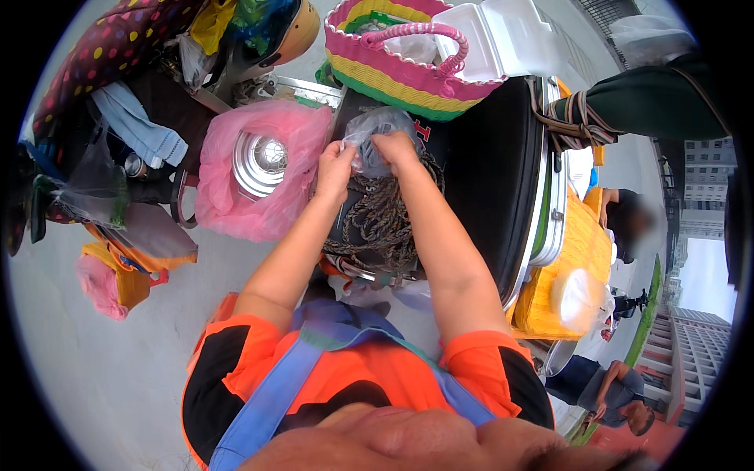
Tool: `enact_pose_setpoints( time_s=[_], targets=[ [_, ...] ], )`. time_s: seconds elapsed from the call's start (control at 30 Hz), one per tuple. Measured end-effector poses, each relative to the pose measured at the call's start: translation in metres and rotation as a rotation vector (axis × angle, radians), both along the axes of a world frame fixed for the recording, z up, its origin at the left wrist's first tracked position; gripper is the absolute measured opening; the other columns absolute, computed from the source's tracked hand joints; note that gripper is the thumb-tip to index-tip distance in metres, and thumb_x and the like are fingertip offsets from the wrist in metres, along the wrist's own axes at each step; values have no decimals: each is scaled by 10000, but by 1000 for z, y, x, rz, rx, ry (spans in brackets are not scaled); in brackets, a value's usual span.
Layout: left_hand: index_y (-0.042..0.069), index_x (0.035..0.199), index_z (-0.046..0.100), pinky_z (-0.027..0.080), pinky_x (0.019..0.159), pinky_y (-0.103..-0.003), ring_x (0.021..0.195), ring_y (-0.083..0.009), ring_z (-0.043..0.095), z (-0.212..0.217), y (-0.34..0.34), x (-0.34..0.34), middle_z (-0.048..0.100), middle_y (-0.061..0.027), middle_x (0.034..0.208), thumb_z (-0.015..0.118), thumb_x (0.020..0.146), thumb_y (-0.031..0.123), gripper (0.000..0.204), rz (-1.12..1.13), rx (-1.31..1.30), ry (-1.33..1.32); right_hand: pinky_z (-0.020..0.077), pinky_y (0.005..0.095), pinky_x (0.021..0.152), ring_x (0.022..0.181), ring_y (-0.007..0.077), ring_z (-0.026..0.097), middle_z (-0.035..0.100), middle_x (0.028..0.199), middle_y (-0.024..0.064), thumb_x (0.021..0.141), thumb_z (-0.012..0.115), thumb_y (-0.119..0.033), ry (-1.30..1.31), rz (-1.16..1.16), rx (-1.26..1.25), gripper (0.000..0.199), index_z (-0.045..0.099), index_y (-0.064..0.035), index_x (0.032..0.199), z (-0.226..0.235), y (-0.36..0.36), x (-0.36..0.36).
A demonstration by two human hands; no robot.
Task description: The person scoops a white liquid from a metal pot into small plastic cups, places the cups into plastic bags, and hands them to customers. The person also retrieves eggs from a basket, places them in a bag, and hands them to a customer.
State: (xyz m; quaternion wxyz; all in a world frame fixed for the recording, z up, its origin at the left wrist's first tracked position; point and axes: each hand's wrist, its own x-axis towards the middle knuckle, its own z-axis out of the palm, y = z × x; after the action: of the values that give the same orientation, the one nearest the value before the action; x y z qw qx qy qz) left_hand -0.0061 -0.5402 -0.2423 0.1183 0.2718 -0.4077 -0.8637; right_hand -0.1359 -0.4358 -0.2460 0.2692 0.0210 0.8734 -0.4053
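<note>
Both bare hands at work on a clear plastic bag, seen from above. The left hand pinches the near-left edge of the clear plastic bag between thumb and fingers; the right hand grips the same bag, its fingers bent into the film. The bag lies between the two hands and just beyond their fingertips; something dark shows through it, too blurred to identify. Below the hands, between the forearms, a mottled rope hangs in loose loops. Just left of the left hand, a pink plastic bag surrounds round silver metalware. Farther left are a pale blue cloth and, beyond it, a dark fabric with coloured dots. Beyond both hands stands a woven basket banded in pink, yellow and green; an open white foam box adjoins its rim, beyond and to the right of the right hand. Right of the right hand extends a black panel with a silver edge, and past it a yellow-covered box. Well apart, farther right, a person in a grey top is visible
</note>
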Motion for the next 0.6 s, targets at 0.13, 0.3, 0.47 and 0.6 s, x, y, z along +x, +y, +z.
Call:
enact_pose_setpoints(
  time_s=[0.13, 0.3, 0.47, 0.6],
  targets=[
    [12, 1186, 494, 453, 579, -241, 702, -106, 558, 1, 3, 11, 593, -44, 894, 609, 890, 139, 342, 27, -147, -41, 326, 232, 421, 512, 88, 434, 541, 652, 5, 807, 666, -210, -244, -129, -355, 192, 620, -36, 741, 65, 19, 53],
    [24, 1448, 187, 375, 995, -412, 1215, -298, 411, 59, 6, 83, 269, -181, 1414, 619, 841, 56, 746, 146, -919, 151, 486, 323, 650, 729, 234, 601, 587, 767, 82, 776, 685, -154, 747, 333, -104, 119, 654, -44, 811, 237, 121, 184],
    [9, 1267, 462, 362, 1013, -390, 1205, -256, 461, 152, 22, 79, 454, -129, 1316, 596, 849, 2, 440, 143, -1356, 454, 480, 281, 692, 784, 174, 597, 637, 920, 100, 798, 648, 24, 1267, 4, -27, 159, 669, 1, 954, 344, 325, 245],
    [10, 1147, 551, 384, 996, -399, 1150, -307, 503, 280, 158, 46, 568, -147, 1177, 616, 792, -23, 362, -338, -1401, 1237, 514, 264, 715, 835, 177, 639, 653, 1015, 129, 927, 546, -54, 1118, -530, -578, 146, 619, 8, 1038, 342, 451, 254]
  ],
)
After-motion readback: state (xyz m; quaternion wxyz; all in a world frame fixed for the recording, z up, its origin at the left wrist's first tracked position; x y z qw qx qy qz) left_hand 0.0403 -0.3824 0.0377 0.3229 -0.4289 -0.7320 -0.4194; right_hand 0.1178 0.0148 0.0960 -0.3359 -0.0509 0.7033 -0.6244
